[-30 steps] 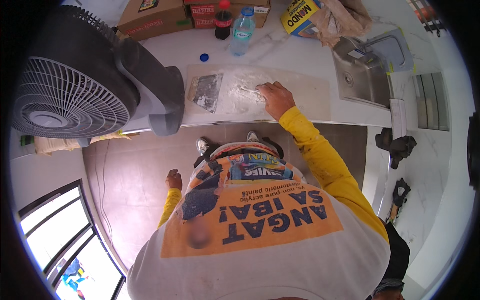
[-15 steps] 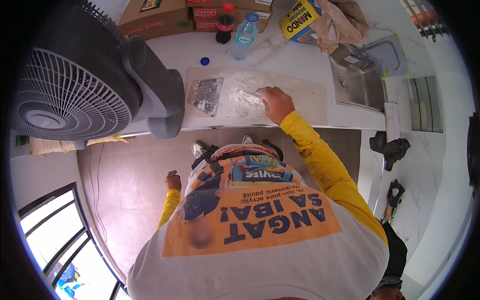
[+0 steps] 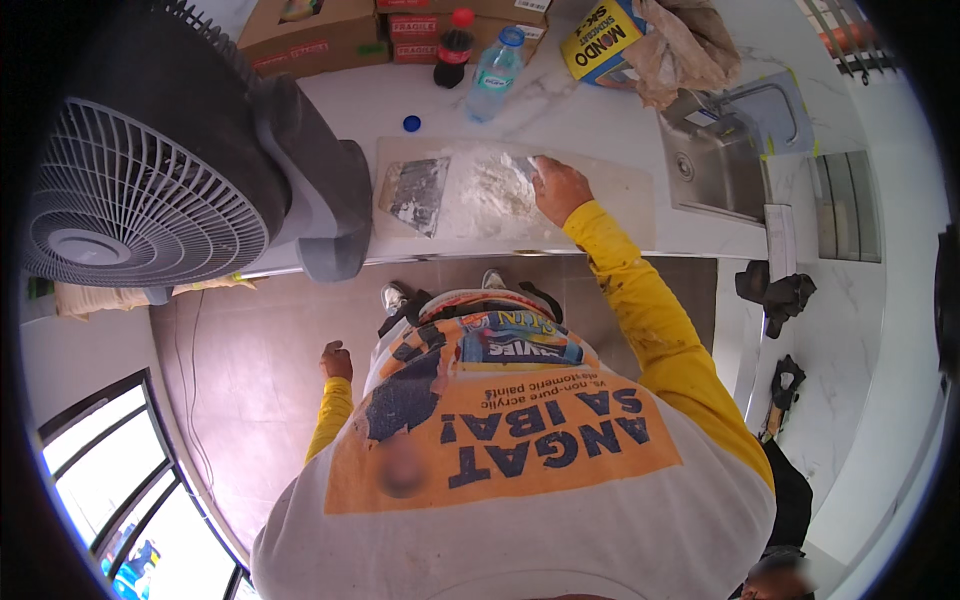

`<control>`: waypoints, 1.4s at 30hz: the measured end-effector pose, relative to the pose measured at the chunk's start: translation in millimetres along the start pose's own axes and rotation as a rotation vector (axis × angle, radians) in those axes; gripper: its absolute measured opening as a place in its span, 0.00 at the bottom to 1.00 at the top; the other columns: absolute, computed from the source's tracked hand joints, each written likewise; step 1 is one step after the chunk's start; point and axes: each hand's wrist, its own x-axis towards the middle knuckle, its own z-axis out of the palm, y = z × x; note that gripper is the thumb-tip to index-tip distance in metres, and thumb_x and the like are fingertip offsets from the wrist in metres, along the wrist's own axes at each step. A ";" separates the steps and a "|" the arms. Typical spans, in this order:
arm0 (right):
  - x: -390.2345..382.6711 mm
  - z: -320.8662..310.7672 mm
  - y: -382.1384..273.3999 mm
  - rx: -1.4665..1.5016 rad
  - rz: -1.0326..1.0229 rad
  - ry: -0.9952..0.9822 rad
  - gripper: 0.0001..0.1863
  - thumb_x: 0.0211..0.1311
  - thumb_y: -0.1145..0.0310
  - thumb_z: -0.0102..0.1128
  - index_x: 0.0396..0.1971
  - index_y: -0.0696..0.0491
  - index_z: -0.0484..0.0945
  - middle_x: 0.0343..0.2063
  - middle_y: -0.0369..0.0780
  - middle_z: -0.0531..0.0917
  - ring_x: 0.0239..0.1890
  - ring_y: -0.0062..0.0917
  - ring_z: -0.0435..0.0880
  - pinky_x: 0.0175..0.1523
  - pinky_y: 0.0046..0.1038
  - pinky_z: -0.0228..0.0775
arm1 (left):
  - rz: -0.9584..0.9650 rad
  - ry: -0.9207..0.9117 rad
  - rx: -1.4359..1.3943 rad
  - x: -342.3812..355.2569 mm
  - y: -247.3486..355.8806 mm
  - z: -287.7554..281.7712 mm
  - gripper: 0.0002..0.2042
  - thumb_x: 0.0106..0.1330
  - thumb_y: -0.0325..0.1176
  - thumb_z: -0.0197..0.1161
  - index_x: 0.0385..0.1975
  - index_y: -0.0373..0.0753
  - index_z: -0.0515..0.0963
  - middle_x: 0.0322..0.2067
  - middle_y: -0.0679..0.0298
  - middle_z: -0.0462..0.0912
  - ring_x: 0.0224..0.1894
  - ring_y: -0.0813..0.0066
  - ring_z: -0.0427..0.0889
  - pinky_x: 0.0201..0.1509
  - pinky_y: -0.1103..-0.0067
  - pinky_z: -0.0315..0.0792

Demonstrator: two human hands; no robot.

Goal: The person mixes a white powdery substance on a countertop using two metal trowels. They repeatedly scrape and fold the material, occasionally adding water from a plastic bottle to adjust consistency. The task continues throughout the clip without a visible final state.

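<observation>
My right hand [image 3: 562, 189], in a yellow sleeve, is closed on a putty knife [image 3: 524, 167]; only part of its flat grey blade shows beyond my fingers. The blade sits at the upper right of a spread of white powdery material [image 3: 488, 195] on a pale board [image 3: 620, 205] on the counter. To the left of the powder lies a flat dark plate [image 3: 416, 192] smeared with white. My left hand [image 3: 337, 361] hangs low beside my body over the floor, fingers loosely bent and partly apart, with nothing visible in it.
A large grey fan [image 3: 150, 200] stands at left. Behind the board are a blue cap [image 3: 412, 124], a red-capped dark bottle [image 3: 454, 52], a water bottle [image 3: 494, 78], cardboard boxes [image 3: 310, 48] and a yellow-blue bag [image 3: 603, 45]. A steel sink [image 3: 712, 175] is right. Another person [image 3: 790, 510] appears lower right.
My right hand has moved slightly right and up with the putty knife, off the middle of the powder. My left hand has shifted a little left, its fingers less curled.
</observation>
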 end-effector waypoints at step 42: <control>33.6 71.8 168.4 0.800 0.402 -0.361 0.34 0.60 0.57 0.62 0.62 0.61 0.67 0.52 0.45 0.78 0.51 0.31 0.78 0.49 0.29 0.72 | 0.050 0.039 0.038 -47.0 20.8 -10.6 0.14 0.58 0.32 0.55 0.40 0.41 0.83 0.40 0.52 0.85 0.44 0.54 0.83 0.51 0.67 0.76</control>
